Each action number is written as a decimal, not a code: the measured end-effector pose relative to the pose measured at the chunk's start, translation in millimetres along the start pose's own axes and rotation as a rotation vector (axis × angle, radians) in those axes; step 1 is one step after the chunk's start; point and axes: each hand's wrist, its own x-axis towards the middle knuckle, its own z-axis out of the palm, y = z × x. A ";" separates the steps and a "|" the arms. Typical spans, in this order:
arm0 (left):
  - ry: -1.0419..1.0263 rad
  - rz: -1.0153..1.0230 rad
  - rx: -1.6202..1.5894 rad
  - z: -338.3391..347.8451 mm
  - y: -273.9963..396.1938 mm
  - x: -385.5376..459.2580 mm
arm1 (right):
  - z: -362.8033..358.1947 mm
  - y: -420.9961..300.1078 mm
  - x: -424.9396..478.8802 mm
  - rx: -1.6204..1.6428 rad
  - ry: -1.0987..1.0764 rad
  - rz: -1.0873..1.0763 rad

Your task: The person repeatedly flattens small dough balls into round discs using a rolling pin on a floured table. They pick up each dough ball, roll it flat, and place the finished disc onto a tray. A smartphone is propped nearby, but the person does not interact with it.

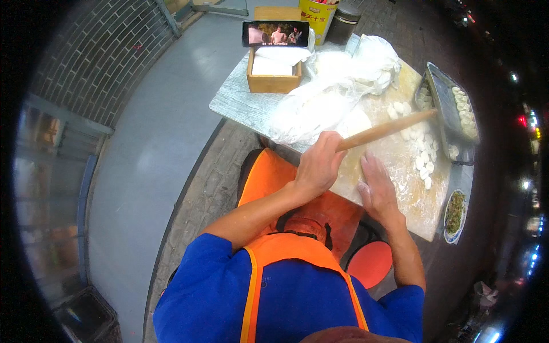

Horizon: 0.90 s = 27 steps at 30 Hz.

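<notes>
My left hand point(319, 165) is closed around one end of a wooden rolling pin point(388, 128), which slants up to the right over a floured wooden board point(399, 167). Flat on the board's near part lies my right hand point(378, 184), floury, fingers pointing away from me; whether anything is under it cannot be seen. Several small flattened dough pieces point(424, 156) lie scattered to the right of the pin and beyond it. White dough, partly wrapped in clear plastic bags point(317, 109), rests beyond my left hand.
A metal tray point(448, 107) holding rows of dumplings stands at the board's right edge, near an oval dish of chopped filling point(454, 214). At the back are a wooden tissue box point(274, 83), a propped phone point(275, 34), a yellow can point(316, 19) and a dark jar point(343, 23). A red stool point(371, 263) stands below.
</notes>
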 end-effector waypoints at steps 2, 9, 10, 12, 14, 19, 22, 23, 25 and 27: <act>-0.007 0.002 0.016 -0.5 0.6 0.5 | -2.4 -1.2 -0.3 -0.010 -0.032 0.023; -0.029 0.022 0.010 -0.8 0.8 0.5 | -1.9 0.0 0.8 -0.004 -0.050 0.035; -0.024 0.008 0.015 -0.5 0.3 0.3 | -1.9 0.7 0.9 0.005 -0.061 0.045; -0.034 0.023 0.017 0.3 -1.6 -0.2 | -1.8 1.8 0.6 0.028 -0.058 0.038; -0.030 0.004 0.028 0.9 -3.8 -1.4 | -1.5 2.5 -0.4 -0.014 -0.057 0.045; -0.023 0.033 0.022 1.2 -8.9 -3.7 | 0.6 3.9 -2.2 -0.019 -0.051 0.057; -0.045 0.028 0.032 1.6 -11.6 -4.4 | 2.2 5.9 -2.0 -0.030 -0.022 0.033; -0.050 0.031 0.034 1.9 -12.9 -5.3 | 3.2 6.3 -2.2 -0.038 -0.030 0.060; -0.049 0.040 0.048 3.8 -16.8 -7.3 | 5.5 7.6 -2.7 -0.063 -0.010 0.039; -0.069 0.130 0.058 6.2 -22.1 -10.7 | 8.5 7.9 -4.6 -0.033 0.006 0.054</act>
